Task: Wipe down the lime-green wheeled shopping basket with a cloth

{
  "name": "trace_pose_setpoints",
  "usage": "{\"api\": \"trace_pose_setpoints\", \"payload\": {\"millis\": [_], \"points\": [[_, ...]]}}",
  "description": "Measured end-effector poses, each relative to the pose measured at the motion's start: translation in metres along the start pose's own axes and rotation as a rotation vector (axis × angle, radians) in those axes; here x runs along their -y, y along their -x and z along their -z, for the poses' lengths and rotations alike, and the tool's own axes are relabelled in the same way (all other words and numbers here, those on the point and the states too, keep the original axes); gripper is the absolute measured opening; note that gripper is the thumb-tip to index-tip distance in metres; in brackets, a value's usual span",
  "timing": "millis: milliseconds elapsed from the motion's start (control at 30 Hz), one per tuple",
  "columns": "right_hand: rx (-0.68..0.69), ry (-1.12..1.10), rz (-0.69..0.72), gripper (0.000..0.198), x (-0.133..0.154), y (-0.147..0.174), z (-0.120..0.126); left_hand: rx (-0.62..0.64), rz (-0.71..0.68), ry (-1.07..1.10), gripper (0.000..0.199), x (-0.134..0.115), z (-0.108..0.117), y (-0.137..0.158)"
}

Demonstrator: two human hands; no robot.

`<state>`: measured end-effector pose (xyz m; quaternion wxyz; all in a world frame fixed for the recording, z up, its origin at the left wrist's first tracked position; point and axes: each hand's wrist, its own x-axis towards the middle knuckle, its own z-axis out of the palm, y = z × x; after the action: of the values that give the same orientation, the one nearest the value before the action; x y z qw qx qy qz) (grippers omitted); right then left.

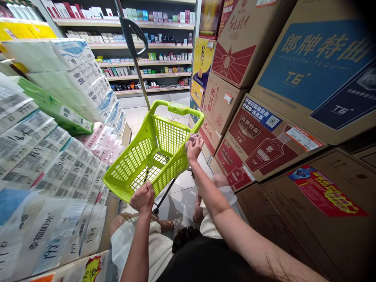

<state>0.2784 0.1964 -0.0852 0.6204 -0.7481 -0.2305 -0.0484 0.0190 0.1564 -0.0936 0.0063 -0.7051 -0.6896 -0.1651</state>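
A lime-green plastic shopping trolley (pixel 173 166) with a mesh basket stands tilted in front of my knees. Nothing lies in its basket. My left hand (pixel 143 197) is closed around the near rim of the basket. At the right side, my right hand (pixel 194 148) has its fingers curled at the rim, close to the handle end; a small greyish-pink patch shows beside the fingers and I cannot make out what it is. The trolley's pull bar handle (pixel 176 107) rises at the far side. Behind it stands a slanting pole with a dark loop grip (pixel 133 37).
Packs of tissue paper (pixel 67 156) are stacked along the left, with a green pack (pixel 53 103) among them. Liquor cartons (pixel 264 145) form a wall on the right. Shelves of small boxed goods (pixel 152 64) stand ahead, across a tiled floor (pixel 133 113).
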Motion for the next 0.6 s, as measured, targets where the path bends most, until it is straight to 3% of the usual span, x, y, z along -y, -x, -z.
{"api": "trace_pose_setpoints", "payload": {"millis": [100,167,333,400,533,600], "points": [[0.098,-0.05,0.044,0.019,-0.004,0.06,-0.006,0.002,-0.012,0.016,0.046,-0.005,-0.002,-0.001],[0.177,-0.081,0.084,0.013,-0.008,0.081,-0.009,0.008,-0.008,0.021,0.048,-0.007,-0.002,-0.001],[0.029,-0.019,-0.012,0.023,-0.006,0.02,-0.011,0.018,0.015,0.024,0.059,-0.009,-0.001,0.001],[0.013,-0.017,-0.03,0.027,-0.005,0.022,-0.013,-0.002,0.005,0.034,0.061,-0.008,-0.004,0.003],[0.154,-0.078,0.042,0.022,-0.011,0.105,-0.009,-0.036,-0.028,0.055,0.06,-0.005,-0.011,0.004],[0.223,-0.09,0.114,0.018,-0.014,0.123,-0.007,-0.026,-0.036,0.057,0.059,-0.003,-0.01,0.003]]}}
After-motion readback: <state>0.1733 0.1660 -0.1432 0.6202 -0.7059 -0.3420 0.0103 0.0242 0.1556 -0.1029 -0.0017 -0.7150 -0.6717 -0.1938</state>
